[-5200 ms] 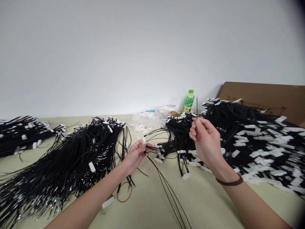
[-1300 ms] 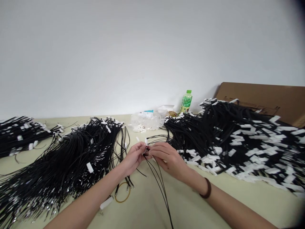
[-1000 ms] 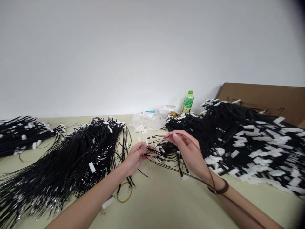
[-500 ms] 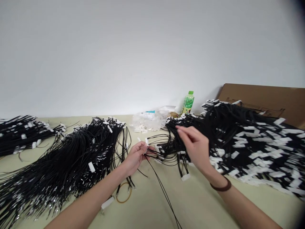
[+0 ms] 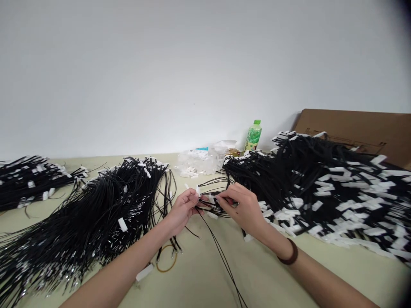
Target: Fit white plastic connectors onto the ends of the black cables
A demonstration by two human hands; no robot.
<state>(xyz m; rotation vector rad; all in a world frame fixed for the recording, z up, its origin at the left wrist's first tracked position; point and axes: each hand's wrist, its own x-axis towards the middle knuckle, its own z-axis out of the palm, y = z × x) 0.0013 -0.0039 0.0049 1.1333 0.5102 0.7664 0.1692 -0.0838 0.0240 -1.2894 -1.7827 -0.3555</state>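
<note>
My left hand [image 5: 183, 209] is closed on several thin black wires [image 5: 221, 252] near a small white connector [image 5: 198, 189]. From it, loose wire ends trail down toward the table's front edge. Just to the right, my right hand [image 5: 242, 207] pinches at the same small bundle, thumb and forefinger together on black wires beside a white connector [image 5: 211, 199]. Exactly what lies between those fingertips is partly hidden. Partly behind my right hand, another white connector [image 5: 248, 238] rests on the table.
Large heaps of black wires lie left [image 5: 93, 209] and right [image 5: 334, 188], the right one with many white connectors. At the back stand a clear plastic bag [image 5: 201, 162] of white parts and a green-capped bottle [image 5: 253, 137]. A cardboard sheet [image 5: 353, 132] leans behind. A yellow ring [image 5: 167, 270] lies in front.
My right hand has come down and left from above the right heap to the wires beside my left hand. The left hand has stayed in place, holding its wires.
</note>
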